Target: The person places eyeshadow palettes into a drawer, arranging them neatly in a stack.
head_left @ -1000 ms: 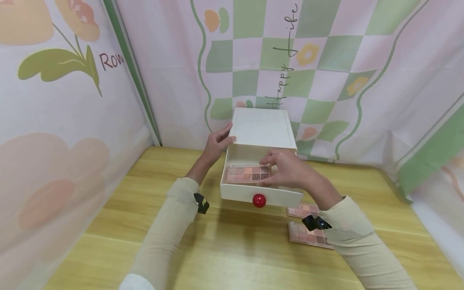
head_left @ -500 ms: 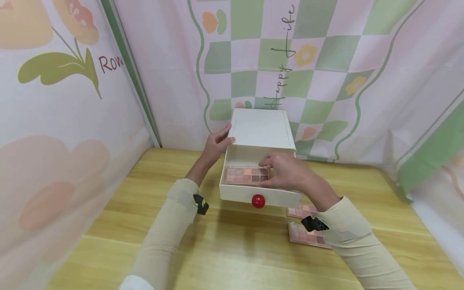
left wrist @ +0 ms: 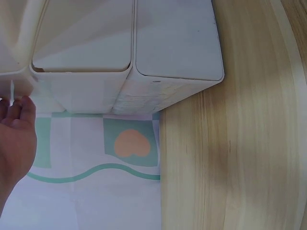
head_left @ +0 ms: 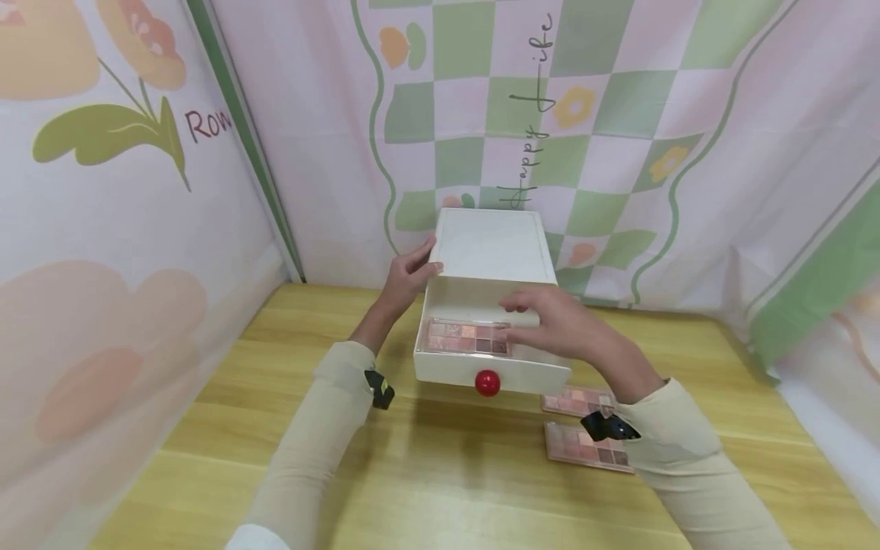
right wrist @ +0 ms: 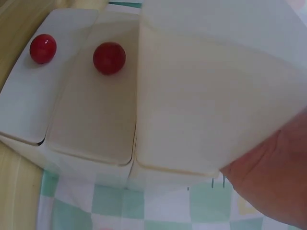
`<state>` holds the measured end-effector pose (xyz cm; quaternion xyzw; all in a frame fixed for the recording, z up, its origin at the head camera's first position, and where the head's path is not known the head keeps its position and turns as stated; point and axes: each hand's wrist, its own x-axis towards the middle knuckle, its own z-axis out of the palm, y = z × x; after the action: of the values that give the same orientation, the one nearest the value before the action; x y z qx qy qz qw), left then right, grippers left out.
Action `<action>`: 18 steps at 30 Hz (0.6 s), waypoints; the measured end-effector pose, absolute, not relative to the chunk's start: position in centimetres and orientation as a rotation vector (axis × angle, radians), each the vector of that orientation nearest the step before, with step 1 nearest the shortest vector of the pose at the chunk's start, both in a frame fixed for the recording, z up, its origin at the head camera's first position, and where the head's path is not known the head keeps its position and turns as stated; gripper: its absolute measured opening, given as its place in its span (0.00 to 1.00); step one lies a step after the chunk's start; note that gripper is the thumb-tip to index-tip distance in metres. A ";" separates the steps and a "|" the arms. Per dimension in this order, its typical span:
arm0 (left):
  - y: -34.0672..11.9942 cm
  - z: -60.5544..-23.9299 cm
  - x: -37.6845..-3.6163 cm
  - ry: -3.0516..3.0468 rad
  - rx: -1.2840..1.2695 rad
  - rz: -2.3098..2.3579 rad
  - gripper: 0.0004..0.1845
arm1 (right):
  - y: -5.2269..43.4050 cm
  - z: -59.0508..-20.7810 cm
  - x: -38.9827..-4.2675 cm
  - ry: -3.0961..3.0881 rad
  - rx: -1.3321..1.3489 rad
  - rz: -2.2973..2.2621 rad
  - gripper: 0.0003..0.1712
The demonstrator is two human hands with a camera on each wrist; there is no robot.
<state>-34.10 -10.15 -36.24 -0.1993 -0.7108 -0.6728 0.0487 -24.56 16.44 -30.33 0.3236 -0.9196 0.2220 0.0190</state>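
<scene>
A white drawer cabinet (head_left: 491, 241) stands against the back curtain, its top drawer (head_left: 447, 368) pulled out. Inside that drawer lies an eyeshadow palette (head_left: 454, 338) with a clear lid, towards the front left. My left hand (head_left: 406, 279) rests against the cabinet's left side, thumb at the top edge; the left wrist view shows its fingertips on the side wall. Over the drawer's right part, my right hand (head_left: 560, 325) has thumb and fingers spread apart, the thumb tip over the palette's right end. Whether the thumb touches it I cannot tell. In the right wrist view, the drawer hides the right fingers.
Two more palettes lie on the wooden table right of the cabinet: a rear palette (head_left: 577, 399) and a front palette (head_left: 584, 447), both partly covered by my right forearm. Two lower drawers with red knobs (right wrist: 109, 58) are closed. A patterned curtain (head_left: 461, 114) hangs close behind.
My right hand has let go of the palette: its fingers have parted and lifted slightly to the right. The palette stays in the drawer. The left hand keeps its place on the cabinet.
</scene>
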 end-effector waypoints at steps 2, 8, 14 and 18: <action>-10.1 -36.2 -34.1 -2.161 -0.606 -2.053 0.34 | 16.8 -30.3 -24.5 -2.829 1.024 0.716 0.26; -10.0 -36.3 -34.1 -2.151 -0.609 -2.069 0.34 | 17.5 -30.3 -24.2 -2.714 1.098 0.777 0.21; -10.1 -36.2 -34.0 -2.158 -0.599 -2.061 0.35 | 18.8 -30.2 -23.7 -2.628 1.087 0.821 0.16; -10.1 -36.0 -34.0 -2.168 -0.601 -2.048 0.34 | 19.8 -30.3 -23.2 -2.541 1.061 0.820 0.14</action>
<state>-33.95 -10.13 -36.01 -0.1974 -0.7117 -0.6723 0.0498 -23.20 19.83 -30.33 0.3659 -0.8765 0.2829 0.1338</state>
